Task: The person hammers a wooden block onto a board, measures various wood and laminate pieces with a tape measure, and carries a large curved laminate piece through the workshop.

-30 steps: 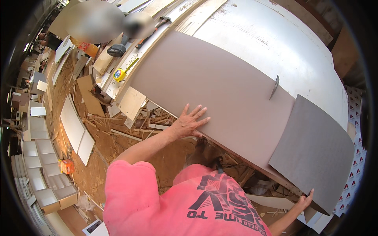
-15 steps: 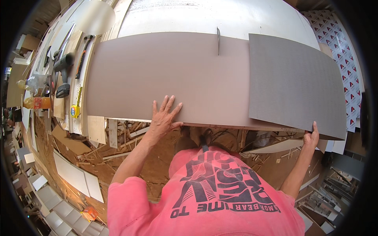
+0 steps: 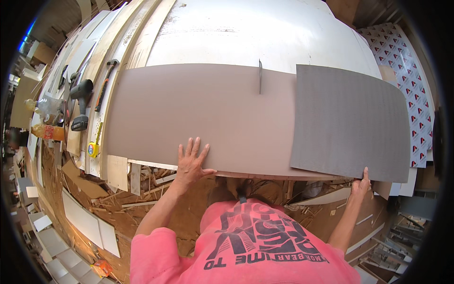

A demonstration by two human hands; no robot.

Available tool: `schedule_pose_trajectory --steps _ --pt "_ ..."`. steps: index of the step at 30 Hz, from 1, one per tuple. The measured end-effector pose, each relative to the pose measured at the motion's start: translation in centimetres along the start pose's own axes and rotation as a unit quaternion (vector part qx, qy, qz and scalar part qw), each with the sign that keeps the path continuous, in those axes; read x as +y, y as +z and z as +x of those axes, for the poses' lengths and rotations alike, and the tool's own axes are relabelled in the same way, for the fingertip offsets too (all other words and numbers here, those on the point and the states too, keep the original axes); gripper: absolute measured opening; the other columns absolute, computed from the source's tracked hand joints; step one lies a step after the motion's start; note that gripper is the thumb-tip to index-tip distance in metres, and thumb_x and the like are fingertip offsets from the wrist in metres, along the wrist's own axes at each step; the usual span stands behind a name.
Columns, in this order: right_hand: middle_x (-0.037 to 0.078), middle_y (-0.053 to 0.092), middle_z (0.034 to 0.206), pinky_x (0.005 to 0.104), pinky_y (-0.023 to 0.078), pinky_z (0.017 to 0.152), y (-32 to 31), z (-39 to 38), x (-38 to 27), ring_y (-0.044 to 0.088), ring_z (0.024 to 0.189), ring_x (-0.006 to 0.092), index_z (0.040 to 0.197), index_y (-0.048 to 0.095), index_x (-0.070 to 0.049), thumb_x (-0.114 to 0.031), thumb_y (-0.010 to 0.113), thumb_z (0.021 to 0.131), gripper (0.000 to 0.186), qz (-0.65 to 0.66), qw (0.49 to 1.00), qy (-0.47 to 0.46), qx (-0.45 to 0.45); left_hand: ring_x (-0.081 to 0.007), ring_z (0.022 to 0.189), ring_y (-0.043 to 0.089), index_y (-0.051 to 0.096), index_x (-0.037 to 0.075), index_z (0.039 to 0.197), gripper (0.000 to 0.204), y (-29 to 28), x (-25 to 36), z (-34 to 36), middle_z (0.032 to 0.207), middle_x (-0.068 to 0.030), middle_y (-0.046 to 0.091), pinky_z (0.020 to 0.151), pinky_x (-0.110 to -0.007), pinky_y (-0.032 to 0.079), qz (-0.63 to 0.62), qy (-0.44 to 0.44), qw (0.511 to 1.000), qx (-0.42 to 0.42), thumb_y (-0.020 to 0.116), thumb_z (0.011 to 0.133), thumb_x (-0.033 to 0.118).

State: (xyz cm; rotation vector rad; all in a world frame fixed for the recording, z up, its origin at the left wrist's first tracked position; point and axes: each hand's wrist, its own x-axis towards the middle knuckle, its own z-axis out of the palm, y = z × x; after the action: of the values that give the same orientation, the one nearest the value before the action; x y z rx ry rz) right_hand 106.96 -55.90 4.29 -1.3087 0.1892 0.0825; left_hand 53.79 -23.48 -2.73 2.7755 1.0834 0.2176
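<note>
A long brown-mauve panel [image 3: 198, 109] lies across the bench before me. My left hand [image 3: 190, 165] rests flat near its front edge, fingers spread, with the thumb along that edge. Over the panel's right end lies a dark grey sheet [image 3: 352, 118], slightly bowed. My right hand [image 3: 360, 185] grips this sheet at its front edge, thumb on top; the other fingers are hidden underneath. A thin dark blade-like strip [image 3: 260, 78] stands on edge at the panel's far side.
On boards at the left lie a hammer [image 3: 106, 85], a cordless drill [image 3: 81, 104], a yellow tape measure [image 3: 93, 149] and a bottle of orange liquid [image 3: 47, 132]. A large white sheet [image 3: 246, 28] stretches behind the panel. Wood scraps [image 3: 151, 187] litter the floor below.
The grey sheet's front edge has shifted a little left with my right hand. My left hand stays flat on the panel. The whole bench sits lower in the picture.
</note>
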Motion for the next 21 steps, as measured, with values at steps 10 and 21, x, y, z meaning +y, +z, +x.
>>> schedule_pose_trajectory --steps 10,21 --pt "0.015 0.057 0.116 0.0422 0.049 0.092 0.4 4.0 1.7 0.057 0.103 0.0268 0.116 0.051 0.008 -0.008 0.069 0.083 0.042 0.009 0.999 0.017 -0.032 -0.0352 0.136 0.025 0.046 0.02 0.135 0.09 -0.5 -0.7 2.3 0.145 -0.014 0.033 0.101 -0.067 0.023 0.009 -0.013 1.0 -0.003 0.068 0.061 0.066" --pt "0.016 0.056 0.113 0.0428 0.05 0.089 5.6 5.3 2.6 0.057 0.099 0.0268 0.115 0.05 0.009 -0.004 0.066 0.084 0.036 0.025 0.998 0.025 -0.045 -0.0346 0.136 0.027 0.045 0.017 0.136 0.093 0.0 -1.8 6.3 0.145 -0.0143 0.033 0.104 -0.064 0.022 0.001 -0.026 1.0 -0.005 0.07 0.06 0.065"
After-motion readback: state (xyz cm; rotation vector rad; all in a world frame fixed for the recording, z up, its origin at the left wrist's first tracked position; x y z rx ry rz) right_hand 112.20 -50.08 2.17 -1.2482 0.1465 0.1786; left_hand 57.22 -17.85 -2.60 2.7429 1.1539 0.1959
